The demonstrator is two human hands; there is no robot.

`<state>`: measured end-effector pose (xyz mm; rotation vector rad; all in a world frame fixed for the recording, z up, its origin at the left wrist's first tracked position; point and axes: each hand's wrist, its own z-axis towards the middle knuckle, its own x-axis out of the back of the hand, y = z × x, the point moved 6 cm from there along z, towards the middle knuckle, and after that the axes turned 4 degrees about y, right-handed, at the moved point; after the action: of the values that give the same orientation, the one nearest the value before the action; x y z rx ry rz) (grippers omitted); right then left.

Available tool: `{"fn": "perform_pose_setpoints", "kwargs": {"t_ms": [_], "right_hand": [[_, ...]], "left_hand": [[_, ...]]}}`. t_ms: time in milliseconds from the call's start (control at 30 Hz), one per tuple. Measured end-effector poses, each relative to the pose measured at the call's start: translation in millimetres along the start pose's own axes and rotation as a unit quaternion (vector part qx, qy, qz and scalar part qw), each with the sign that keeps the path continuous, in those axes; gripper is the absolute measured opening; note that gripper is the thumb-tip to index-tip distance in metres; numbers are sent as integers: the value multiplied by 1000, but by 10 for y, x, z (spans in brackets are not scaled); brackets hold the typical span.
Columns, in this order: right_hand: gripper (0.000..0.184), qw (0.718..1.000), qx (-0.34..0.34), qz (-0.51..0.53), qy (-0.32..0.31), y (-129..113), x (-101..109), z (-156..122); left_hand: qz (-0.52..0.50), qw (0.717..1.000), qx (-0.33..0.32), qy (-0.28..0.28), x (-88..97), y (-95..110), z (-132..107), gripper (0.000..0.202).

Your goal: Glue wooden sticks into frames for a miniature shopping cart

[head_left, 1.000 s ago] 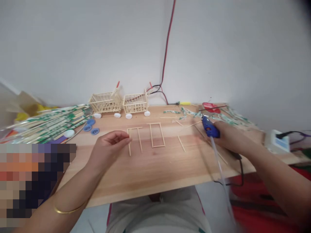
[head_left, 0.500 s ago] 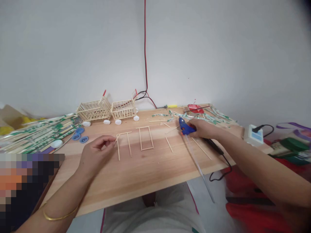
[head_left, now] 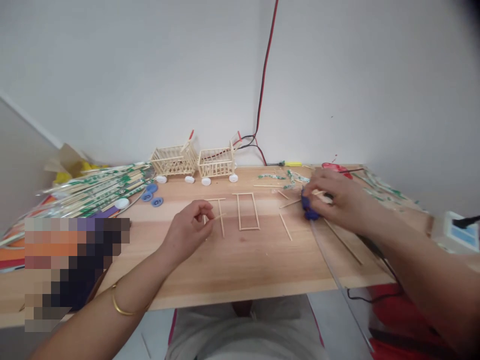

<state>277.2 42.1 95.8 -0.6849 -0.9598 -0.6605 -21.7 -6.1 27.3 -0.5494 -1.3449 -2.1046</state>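
My left hand (head_left: 191, 225) pinches a short thin wooden stick (head_left: 220, 216) over the left part of the table. Just behind its fingers lie a few joined sticks (head_left: 220, 215), partly covered by the hand. A flat rectangular stick frame (head_left: 239, 212) rests to their right. On the right, my right hand (head_left: 332, 197) is closed around a blue hot glue gun (head_left: 310, 211), though motion blur softens the fingers. From the gun a long clear glue stick (head_left: 339, 282) runs down past the table's front edge.
Two small stick-built carts (head_left: 174, 160) with white wheels stand at the back. Blue bottle caps (head_left: 156, 202) and bundled wrapped sticks (head_left: 101, 187) lie left. Loose sticks (head_left: 285, 227) are scattered near the glue gun. A white power socket (head_left: 455, 232) sits far right.
The view has turned left. My left hand has shifted toward the front of the joined sticks with its stick. My right hand's grip now covers more of the glue gun.
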Motion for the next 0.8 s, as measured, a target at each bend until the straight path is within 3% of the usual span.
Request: {"fn": "perform_pose_setpoints", "kwargs": {"t_ms": [133, 267, 433, 567, 667, 733, 800], "right_hand": [[9, 990, 109, 79, 30, -941, -244, 247], [13, 986, 151, 65, 14, -1349, -702, 368], [8, 990, 139, 19, -8, -1396, -1022, 406], [7, 990, 138, 16, -19, -1402, -1071, 412], [6, 989, 137, 36, -36, -1389, -1100, 424], [6, 990, 122, 66, -40, -1354, -1113, 436], [6, 989, 100, 104, -40, -1320, -1128, 442]], "left_hand": [[73, 992, -97, 22, -60, 123, -22, 27], [124, 978, -164, 35, -118, 170, -60, 28], [140, 974, -172, 39, -115, 183, -94, 30], [129, 980, -150, 21, -101, 197, -107, 30], [98, 989, -106, -27, -58, 149, -75, 27], [53, 993, -75, -78, -5, 79, -36, 26], [20, 996, -46, -73, 115, -14, 21, 21]]}}
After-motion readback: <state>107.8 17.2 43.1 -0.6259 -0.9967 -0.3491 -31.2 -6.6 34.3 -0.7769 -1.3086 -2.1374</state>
